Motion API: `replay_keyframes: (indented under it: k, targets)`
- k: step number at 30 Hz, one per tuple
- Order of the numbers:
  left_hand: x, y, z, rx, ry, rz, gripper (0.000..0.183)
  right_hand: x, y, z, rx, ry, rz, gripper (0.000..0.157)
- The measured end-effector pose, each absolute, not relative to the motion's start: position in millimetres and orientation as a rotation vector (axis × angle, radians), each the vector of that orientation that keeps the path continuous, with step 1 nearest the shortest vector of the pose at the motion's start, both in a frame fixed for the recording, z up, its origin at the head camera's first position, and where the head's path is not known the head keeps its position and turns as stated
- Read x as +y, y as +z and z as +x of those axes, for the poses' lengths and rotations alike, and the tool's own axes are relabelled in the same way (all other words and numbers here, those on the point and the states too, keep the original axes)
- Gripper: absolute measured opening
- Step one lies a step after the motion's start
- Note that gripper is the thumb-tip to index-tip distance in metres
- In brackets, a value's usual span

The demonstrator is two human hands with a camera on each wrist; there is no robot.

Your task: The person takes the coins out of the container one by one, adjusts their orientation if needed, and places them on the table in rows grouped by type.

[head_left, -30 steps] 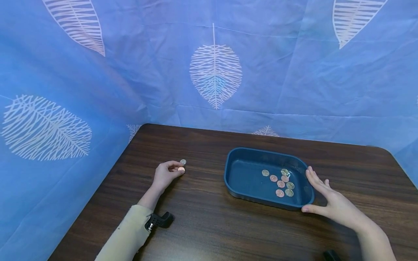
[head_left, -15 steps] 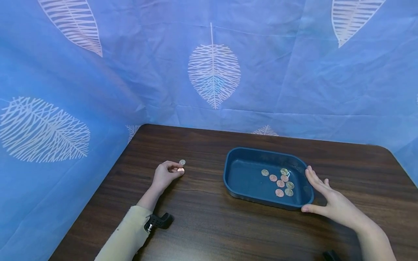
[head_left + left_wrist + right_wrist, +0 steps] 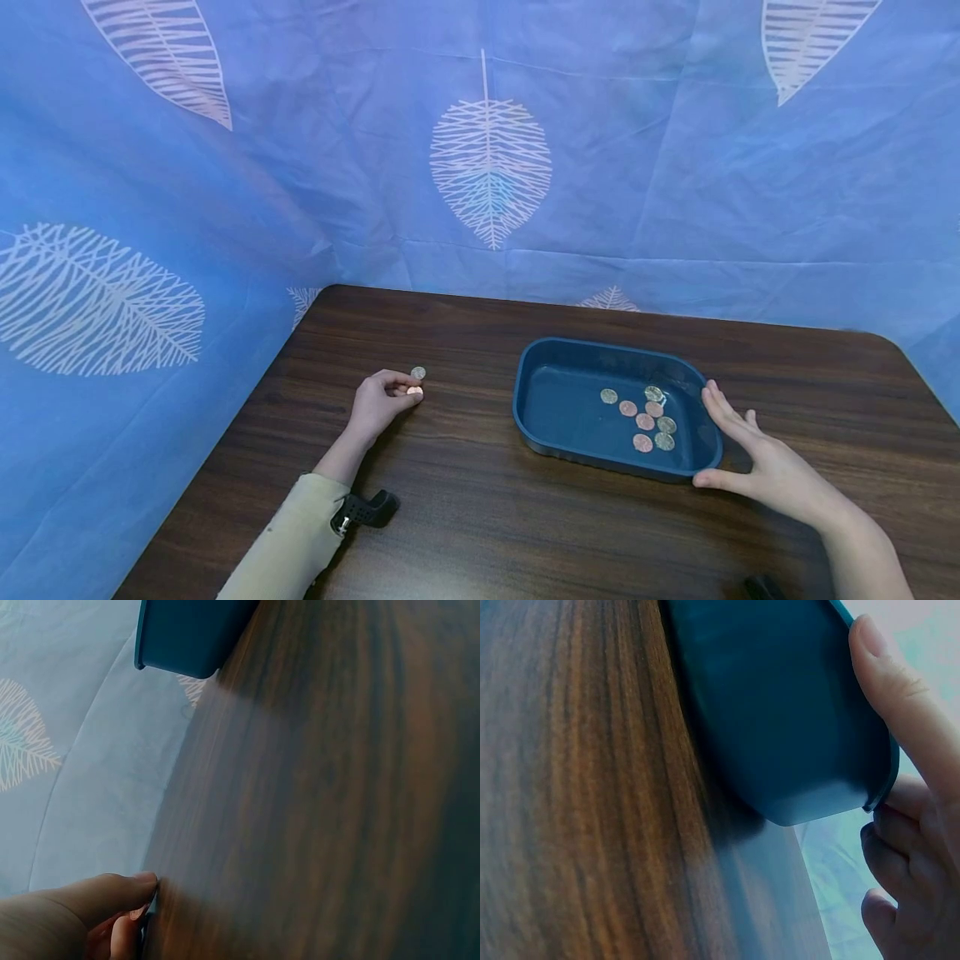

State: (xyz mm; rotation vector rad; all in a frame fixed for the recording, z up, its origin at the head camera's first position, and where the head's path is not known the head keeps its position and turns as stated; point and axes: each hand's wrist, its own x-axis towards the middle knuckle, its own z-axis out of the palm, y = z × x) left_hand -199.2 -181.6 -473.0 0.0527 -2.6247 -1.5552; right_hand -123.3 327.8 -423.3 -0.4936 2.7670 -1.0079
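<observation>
- Pinched between the thumb and forefinger of your left hand (image 3: 378,404) is a copper coin (image 3: 415,390), low at the left part of the table (image 3: 465,517); you cannot tell whether its edge touches the wood.
- Just past your left fingertips, on the far side of that coin, a silver coin (image 3: 418,372) lies on the table; contact between it and your forefinger cannot be made out.
- Well to the right of both, you have a dark blue tray (image 3: 558,417), its corners rounded and its long sides running roughly left to right.
- Inside it lie four copper-coloured coins (image 3: 644,422) and four silver-coloured coins (image 3: 666,426), grouped mostly in the right half; one of the silver-coloured ones is the farthest left.
- Your right hand (image 3: 772,462) spans the tray's right end with thumb and fingers spread apart: thumb at the near right corner, fingertips at the rim farther back. Your right wrist view has the thumb along the rim and other fingers outside the wall.
- Around your left wrist is a black strap (image 3: 363,510), at the end of a pale sleeve (image 3: 288,537).
- Beyond the table's far edge and along its left side, you face a blue cloth (image 3: 615,150) printed with white leaves.
</observation>
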Motion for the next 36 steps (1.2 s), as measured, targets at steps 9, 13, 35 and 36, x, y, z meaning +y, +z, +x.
replay_keyframes:
  k: [9, 13, 35, 36]
  targets:
    - [-179.8, -472.6, -198.6, -2.615, -1.571, 0.080, 0.017, 326.2, -421.9, -123.2, 2.762, -1.000, -0.475, 0.105]
    - [-180.3, -470.7, -198.5, -2.627, -1.610, 0.080, 0.017, 326.6, -422.4, -123.5, 2.758, -1.011, -0.484, 0.105]
    - [-69.7, -389.4, -222.6, -2.569, -1.641, -0.528, 0.016, 327.8, -424.1, -122.9, 2.768, -1.006, -0.487, 0.106]
    - [-61.7, -387.3, -223.5, -2.573, -1.655, -0.551, 0.017, 327.6, -423.7, -122.9, 2.768, -1.008, -0.488, 0.106]
